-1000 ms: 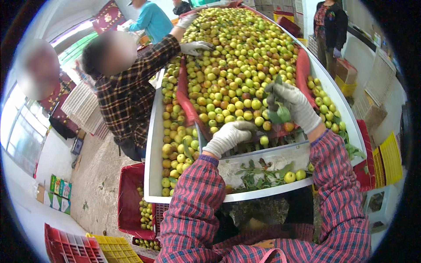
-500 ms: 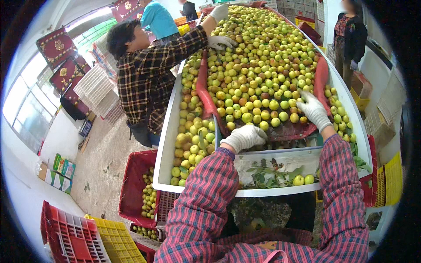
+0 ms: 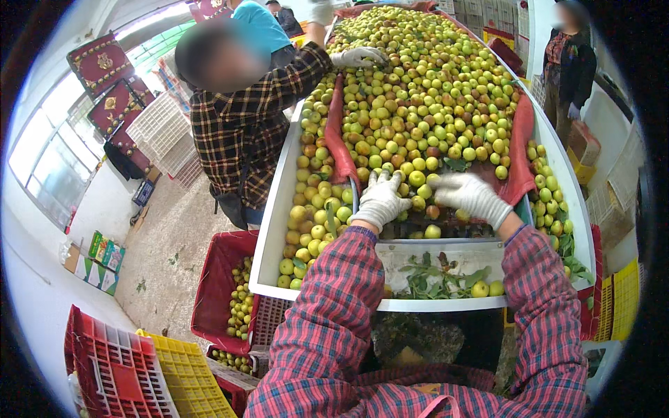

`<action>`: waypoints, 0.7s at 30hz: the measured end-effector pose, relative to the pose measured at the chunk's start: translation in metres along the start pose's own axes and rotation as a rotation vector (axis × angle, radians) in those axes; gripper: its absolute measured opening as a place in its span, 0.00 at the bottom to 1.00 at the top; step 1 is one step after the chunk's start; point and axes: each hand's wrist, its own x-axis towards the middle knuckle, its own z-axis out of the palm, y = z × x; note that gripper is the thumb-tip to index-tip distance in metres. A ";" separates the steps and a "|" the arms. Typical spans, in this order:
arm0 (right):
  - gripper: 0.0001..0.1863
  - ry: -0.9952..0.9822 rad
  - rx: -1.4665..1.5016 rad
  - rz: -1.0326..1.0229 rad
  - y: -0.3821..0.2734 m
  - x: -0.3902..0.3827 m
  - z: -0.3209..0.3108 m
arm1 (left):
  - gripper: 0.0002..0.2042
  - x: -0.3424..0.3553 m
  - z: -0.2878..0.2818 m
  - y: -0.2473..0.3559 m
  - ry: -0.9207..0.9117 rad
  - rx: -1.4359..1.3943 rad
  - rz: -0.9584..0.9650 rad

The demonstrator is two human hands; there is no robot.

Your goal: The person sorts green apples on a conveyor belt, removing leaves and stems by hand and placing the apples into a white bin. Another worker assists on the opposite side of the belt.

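Note:
Small round yellow-green fruits (image 3: 432, 104) with brown-red patches, probably jujubes, fill a long white-edged sorting table. At its near end my left hand (image 3: 385, 200), in a white knit glove, lies palm down on the fruits, fingers spread. My right hand (image 3: 472, 198), gloved alike and blurred by motion, reaches leftward across the chute opening, fingers stretched out beside a few fruits. Red padded cloth rolls (image 3: 339, 136) line both sides of the chute. Below my hands, a white trough (image 3: 411, 259) holds loose green leaves (image 3: 433, 279) and two fruits.
On the left, a person in a plaid shirt (image 3: 230, 150) sorts fruits with gloved hands. A red-lined crate (image 3: 209, 292) with fruits stands below. Red and yellow crates (image 3: 185, 380) sit lower left. Another person (image 3: 568, 70) stands at the far right.
My left hand has moved forward onto the fruits and spread its fingers. My right hand has swung down and left. Fruits have shifted toward the near edge; the view has shifted slightly.

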 end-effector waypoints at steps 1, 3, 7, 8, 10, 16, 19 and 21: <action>0.27 0.169 0.142 0.021 0.012 0.002 -0.008 | 0.37 -0.004 -0.002 -0.003 -0.009 0.006 0.033; 0.29 0.508 -0.209 0.176 0.045 0.001 -0.029 | 0.29 -0.006 -0.005 0.012 -0.060 -0.015 0.137; 0.34 0.286 -0.666 0.505 0.081 -0.010 -0.031 | 0.21 -0.016 -0.017 0.045 -0.121 -0.029 0.359; 0.33 0.232 -0.540 0.446 0.074 -0.011 -0.029 | 0.20 -0.015 -0.018 0.046 -0.156 -0.098 0.319; 0.31 0.070 -0.496 0.375 0.056 -0.014 -0.023 | 0.19 -0.018 -0.032 0.067 -0.145 -0.134 0.241; 0.40 -0.147 -0.173 -0.157 0.017 0.004 0.022 | 0.21 0.003 -0.016 0.010 0.286 -0.302 0.115; 0.38 -0.362 -0.117 -0.221 0.000 0.000 0.034 | 0.33 0.004 -0.010 -0.002 0.248 -0.069 0.032; 0.32 -0.302 0.058 -0.288 0.005 0.000 0.032 | 0.37 0.010 0.000 -0.003 0.055 0.006 0.001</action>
